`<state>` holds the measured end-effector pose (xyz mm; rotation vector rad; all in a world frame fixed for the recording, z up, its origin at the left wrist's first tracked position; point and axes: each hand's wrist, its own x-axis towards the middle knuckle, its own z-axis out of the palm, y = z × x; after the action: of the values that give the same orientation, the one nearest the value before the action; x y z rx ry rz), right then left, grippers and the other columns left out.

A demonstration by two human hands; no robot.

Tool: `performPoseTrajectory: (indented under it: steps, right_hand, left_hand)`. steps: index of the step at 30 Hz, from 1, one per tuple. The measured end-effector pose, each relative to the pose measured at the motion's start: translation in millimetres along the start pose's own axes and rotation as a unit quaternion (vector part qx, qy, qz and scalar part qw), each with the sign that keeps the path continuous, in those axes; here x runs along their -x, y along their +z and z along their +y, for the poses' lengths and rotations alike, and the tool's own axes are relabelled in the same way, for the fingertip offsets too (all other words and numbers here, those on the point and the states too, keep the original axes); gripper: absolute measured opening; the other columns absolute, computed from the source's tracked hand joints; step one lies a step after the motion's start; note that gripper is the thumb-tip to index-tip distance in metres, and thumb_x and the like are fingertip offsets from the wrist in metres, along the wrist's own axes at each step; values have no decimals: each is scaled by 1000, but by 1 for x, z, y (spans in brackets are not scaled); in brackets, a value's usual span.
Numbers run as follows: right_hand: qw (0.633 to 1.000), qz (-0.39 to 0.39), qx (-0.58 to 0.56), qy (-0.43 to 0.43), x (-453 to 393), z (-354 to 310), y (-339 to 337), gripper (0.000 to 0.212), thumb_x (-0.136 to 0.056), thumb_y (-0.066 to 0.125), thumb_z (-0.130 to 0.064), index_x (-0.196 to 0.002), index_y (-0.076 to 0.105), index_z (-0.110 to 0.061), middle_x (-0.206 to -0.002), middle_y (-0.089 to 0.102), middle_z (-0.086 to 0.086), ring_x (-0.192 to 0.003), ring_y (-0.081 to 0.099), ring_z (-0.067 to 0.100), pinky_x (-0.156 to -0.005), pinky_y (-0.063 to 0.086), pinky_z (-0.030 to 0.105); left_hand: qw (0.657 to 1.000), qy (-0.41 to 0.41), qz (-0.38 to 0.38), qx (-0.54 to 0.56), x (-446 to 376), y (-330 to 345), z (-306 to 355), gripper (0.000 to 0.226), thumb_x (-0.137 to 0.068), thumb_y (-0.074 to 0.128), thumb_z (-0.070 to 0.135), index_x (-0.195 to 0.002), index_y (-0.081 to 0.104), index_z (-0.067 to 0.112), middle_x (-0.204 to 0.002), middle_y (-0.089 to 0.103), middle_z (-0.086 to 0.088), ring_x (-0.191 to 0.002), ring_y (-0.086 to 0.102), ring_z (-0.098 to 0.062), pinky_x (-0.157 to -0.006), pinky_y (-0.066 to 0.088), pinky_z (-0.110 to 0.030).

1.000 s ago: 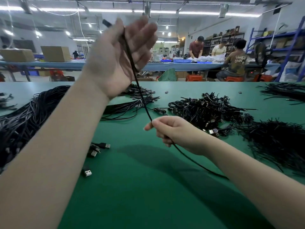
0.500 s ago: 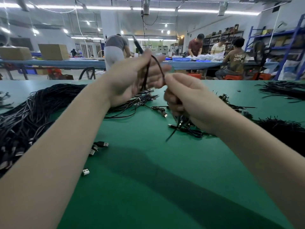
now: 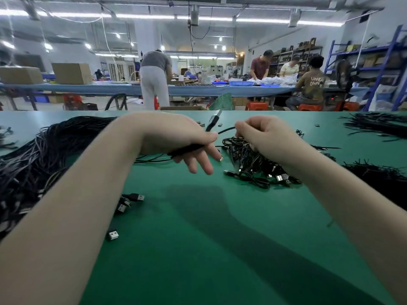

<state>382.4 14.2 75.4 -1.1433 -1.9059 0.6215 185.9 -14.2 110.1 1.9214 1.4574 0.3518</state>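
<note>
Green tabletop [image 3: 198,238] scattered with wires, left hand [image 3: 174,137] clenched round the coiled cable [image 3: 187,149], right hand [image 3: 264,137] pinching its loose end just above the tangled pile [image 3: 253,170], so a slack loop could easily snag there and pull the coil apart.

Green worktable [image 3: 198,238], blue bench [image 3: 105,89] (cardboard boxes [image 3: 71,73]), ceiling striplights [image 3: 141,16]

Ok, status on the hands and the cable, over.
Left hand grips bundled black USB cable. Right hand pinches same cable. Tangled cable pile underneath.
</note>
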Motion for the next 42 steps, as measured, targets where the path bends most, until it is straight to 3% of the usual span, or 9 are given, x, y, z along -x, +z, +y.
performPoseTrajectory:
  steps: [7, 14, 18, 21, 26, 29, 34, 38, 42]
  right_hand:
    - [987, -59, -150, -13, 13, -24, 18, 24, -96, 54, -26, -79, 72, -23, -57, 63, -10, -59, 57, 6, -55, 44, 11]
    - [946, -132, -295, -10, 14, -17, 28, 28, -94, 56, -29, -73, 73, -27, -63, 61, -9, -62, 59, 8, -74, 44, 26]
    - [962, -125, -239, -37, 12, -12, 27, 24, -95, 55, -28, -79, 73, -26, -65, 63, -9, -65, 60, 9, -73, 44, 27]
    - [976, -96, -187, -48, 11, -10, 23, 19, -95, 56, -27, -84, 72, -25, -65, 66, -9, -66, 61, 7, -75, 45, 28]
    - [966, -133, -215, -46, 10, -10, 9, 19, -93, 56, -27, -82, 71, -22, -70, 66, -7, -71, 62, 10, -80, 46, 33]
    - [925, -153, -345, -40, 8, -18, -9, 17, -83, 58, -29, -79, 69, -17, -68, 64, -6, -68, 60, 9, -75, 50, 28]
    - [831, -56, -553, 21, -1, -25, -37, 18, -90, 56, -25, -77, 67, -18, -66, 58, -7, -61, 56, 9, -63, 49, 23]
    - [744, 33, -662, 79, -11, -17, -59, 16, -90, 57, -20, -77, 65, -15, -66, 59, -6, -59, 57, 9, -67, 46, 21]
    - [736, 70, -665, 103, -16, -6, -68, 12, -89, 56, -19, -80, 64, -17, -68, 59, -8, -62, 59, 10, -72, 46, 22]
  left_hand:
    - [948, 75, 237, 200, -11, -1, -2, 38, -100, 43, 38, -95, 69, 11, -108, 72, -6, -108, 65, -21, -100, 48, -38]
    - [880, 130, 249, 383, -8, 8, 16, 33, -101, 46, 27, -97, 65, 0, -97, 72, -9, -84, 68, -15, -61, 55, -21]
    - [862, 141, 175, 454, -4, 8, 21, 33, -101, 43, 25, -93, 68, 5, -93, 73, -7, -93, 68, -19, -88, 55, -29]
    - [854, 145, 197, 458, -4, 10, 21, 33, -100, 43, 20, -87, 69, 5, -87, 74, -7, -88, 69, -17, -79, 57, -25]
    - [915, 146, 369, 70, -6, 3, 7, 35, -95, 47, 35, -77, 76, 28, -94, 72, 16, -93, 64, -7, -87, 48, -31]
    - [923, 153, 353, -15, -4, 2, 1, 36, -99, 44, 37, -80, 74, 34, -90, 65, 29, -83, 55, 19, -82, 40, -18]
    - [943, 209, 256, -41, -5, 19, 7, 31, -100, 43, 34, -86, 71, 34, -97, 72, 10, -89, 64, -2, -77, 49, -29]
    - [881, 264, 250, -301, -15, 47, 19, 33, -95, 40, 23, -88, 70, 14, -88, 63, -2, -84, 55, -13, -76, 44, -35]
    - [761, 328, 195, -525, -28, 97, 24, 26, -85, 44, 27, -83, 66, 14, -88, 65, -1, -87, 56, -22, -83, 44, -35]
